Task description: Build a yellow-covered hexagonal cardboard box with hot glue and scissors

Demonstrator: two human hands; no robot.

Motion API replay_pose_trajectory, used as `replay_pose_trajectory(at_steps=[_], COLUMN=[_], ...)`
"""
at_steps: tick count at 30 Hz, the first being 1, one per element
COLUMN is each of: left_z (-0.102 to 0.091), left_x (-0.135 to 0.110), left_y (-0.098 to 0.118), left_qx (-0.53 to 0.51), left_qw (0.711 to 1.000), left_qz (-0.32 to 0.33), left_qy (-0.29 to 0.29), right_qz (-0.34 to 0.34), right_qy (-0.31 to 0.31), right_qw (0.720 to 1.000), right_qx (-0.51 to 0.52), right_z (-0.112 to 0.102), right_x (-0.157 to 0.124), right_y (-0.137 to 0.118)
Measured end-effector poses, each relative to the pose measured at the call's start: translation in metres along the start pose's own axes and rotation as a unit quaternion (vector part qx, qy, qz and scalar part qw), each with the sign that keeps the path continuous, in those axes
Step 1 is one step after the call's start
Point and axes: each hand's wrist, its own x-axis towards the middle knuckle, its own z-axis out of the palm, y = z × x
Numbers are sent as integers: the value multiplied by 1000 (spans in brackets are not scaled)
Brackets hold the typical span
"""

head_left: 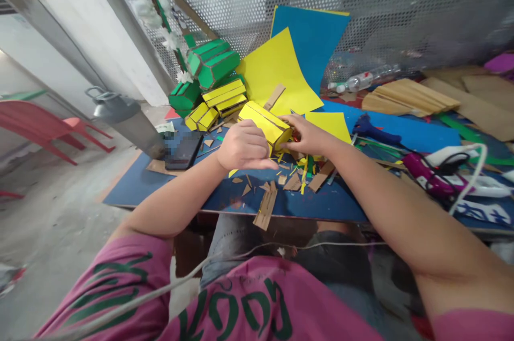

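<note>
A yellow six-sided cardboard tube with brown seams lies across the middle of the work surface. My right hand grips its right end, fingers over the top edge and thumb at the lower rim. My left hand is just in front of the tube's left side, its fingers curled into a fist and the thumb stretched out to the right. I see nothing in that fist, though the palm side is hidden. Beneath both hands are cardboard scraps and thin yellow and green strips.
Smaller yellow tubes and green tubes are stacked back left. Yellow sheet and blue sheet lean on the mesh. A grey bottle and phone stand left; a blue glue gun and purple tool lie right.
</note>
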Motion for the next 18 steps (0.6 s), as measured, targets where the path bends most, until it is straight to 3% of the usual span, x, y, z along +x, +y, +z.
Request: replay_pose_trajectory(at_steps=[4,8,18], left_z=[6,14,20], left_x=[1,-3,-9], left_y=[-7,-15,-15], left_qx=[-49,-99,-135], left_qw=[993,982,983], left_qz=[-90,-122,-102], left_qy=[59,107,77], right_qz=[-1,11,18], right_qy=[-10,-11,-23], right_qw=[1000,1000,999], right_qx=[-12,-14,-23], right_z=[-1,-1,-2], right_x=[-1,-2,-2], right_y=[-2,-6,-9])
